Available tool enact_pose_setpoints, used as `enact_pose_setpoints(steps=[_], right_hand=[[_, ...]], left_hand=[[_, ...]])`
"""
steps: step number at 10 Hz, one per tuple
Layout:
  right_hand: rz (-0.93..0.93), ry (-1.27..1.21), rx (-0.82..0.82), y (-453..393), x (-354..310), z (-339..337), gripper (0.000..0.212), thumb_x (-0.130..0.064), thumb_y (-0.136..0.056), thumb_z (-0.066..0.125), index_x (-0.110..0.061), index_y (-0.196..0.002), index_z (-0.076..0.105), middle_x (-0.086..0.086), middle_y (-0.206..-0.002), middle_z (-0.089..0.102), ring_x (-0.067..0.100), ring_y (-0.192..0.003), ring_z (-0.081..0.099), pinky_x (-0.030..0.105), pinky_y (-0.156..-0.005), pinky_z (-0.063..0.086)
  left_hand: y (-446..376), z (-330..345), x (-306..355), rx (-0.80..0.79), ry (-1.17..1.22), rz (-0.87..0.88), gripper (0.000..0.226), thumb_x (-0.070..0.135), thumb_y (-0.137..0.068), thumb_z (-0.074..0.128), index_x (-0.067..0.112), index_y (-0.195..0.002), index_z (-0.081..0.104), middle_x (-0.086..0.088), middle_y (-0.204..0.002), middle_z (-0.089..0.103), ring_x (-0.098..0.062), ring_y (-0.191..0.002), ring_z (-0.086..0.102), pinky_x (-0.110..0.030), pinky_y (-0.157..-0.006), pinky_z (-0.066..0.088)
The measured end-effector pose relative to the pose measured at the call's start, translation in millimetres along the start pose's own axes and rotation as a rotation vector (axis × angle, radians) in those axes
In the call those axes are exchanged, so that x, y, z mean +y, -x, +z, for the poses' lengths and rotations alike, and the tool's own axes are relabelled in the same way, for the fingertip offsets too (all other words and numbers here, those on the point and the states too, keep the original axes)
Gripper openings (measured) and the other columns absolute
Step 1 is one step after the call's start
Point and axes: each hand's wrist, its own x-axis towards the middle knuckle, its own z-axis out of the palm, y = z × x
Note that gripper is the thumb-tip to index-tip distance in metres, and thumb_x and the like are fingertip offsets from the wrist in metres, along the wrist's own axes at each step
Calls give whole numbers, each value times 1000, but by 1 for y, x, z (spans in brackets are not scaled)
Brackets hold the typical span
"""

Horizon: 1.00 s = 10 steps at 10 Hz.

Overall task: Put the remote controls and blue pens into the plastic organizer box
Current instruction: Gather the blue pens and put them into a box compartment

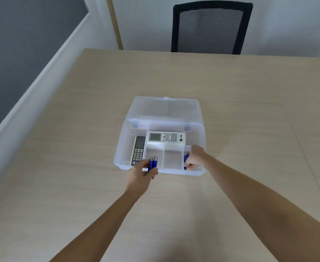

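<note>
A clear plastic organizer box [120, 148] stands open on the table, its lid [164, 108] leaning back. Inside, a white remote [165, 138] lies across the back and a dark grey remote [138, 150] lies along the left side. My left hand [141, 173] is shut on two blue pens [153, 163] at the box's front edge, over the left small compartment. My right hand [195, 157] reaches into the right small compartment, closed around blue pens [186, 158] that are mostly hidden by the fingers.
The box sits on a light wooden table [231, 91]. A black mesh office chair [210, 27] stands behind the table's far edge. A grey wall panel [23, 44] runs along the left.
</note>
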Motion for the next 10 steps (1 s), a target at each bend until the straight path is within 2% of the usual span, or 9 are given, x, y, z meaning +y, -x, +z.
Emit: enact_pose_setpoints(steps=[1,2,3,4,5,6,7,9,10], right_hand=[[-54,40,-2,-3,-4,-39,19,-10,-76,66,-10,-59,58,-4,-38,63,4,-46,67,7,-52,50],[-191,51,451,-16,2,-80,6,-6,-71,60,-1,-68,62,10,-69,67,31,-73,66,26,-58,50],[-144,81,428,-23,11,-95,15,-18,-76,64,-6,-77,56,2,-68,56,27,-74,60,23,-57,40],[-99,-18,302,-36,23,-83,10,-14,-79,59,-4,-76,60,7,-54,62,18,-47,62,28,-68,54],[-161,-41,341,-41,26,-80,16,-17,-79,60,-4,-70,63,19,-72,74,29,-75,72,34,-84,56],[-148,-121,304,-45,29,-84,22,-18,-79,64,3,-71,64,18,-75,74,29,-84,73,34,-88,55],[-143,-203,260,-57,34,-88,30,-17,-71,73,9,-85,69,23,-85,75,34,-83,73,44,-89,56],[-143,-608,334,-79,17,-100,24,-20,-79,70,-13,-68,50,10,-84,52,30,-83,60,42,-78,52],[-87,-693,322,-96,8,-103,40,-12,-79,70,6,-111,52,11,-101,50,24,-93,52,37,-78,45]], left_hand=[[-11,19,17,-34,22,28,13,13,-82,67,15,-94,67,-2,-84,70,-28,-73,73,-42,-76,58],[-23,48,39,-161,-2,84,37,7,-85,64,15,-121,57,-6,-98,67,-29,-77,74,-35,-71,59],[-32,84,58,-297,-186,193,42,1,-87,53,23,-123,48,-11,-95,64,-33,-72,68,-28,-59,51],[-35,118,68,-382,-376,141,23,0,-84,40,18,-93,52,-8,-74,50,-26,-58,45,-30,-54,37],[-40,144,67,-263,-468,57,19,17,-81,41,9,-69,54,-15,-68,53,-33,-62,50,-27,-61,29],[-45,155,68,-338,-697,38,26,0,-91,45,-6,-112,59,-26,-118,60,-37,-108,60,-29,-75,37],[-45,150,67,-345,-673,58,30,-2,-91,44,-2,-119,55,-21,-122,58,-35,-111,58,-30,-78,41],[-28,74,47,52,-556,405,27,21,-92,52,18,-117,61,-4,-120,62,-27,-102,64,-38,-85,54],[-41,8,1,282,-761,311,71,62,-82,49,25,-141,36,-14,-153,30,-35,-142,28,-56,-112,27]])
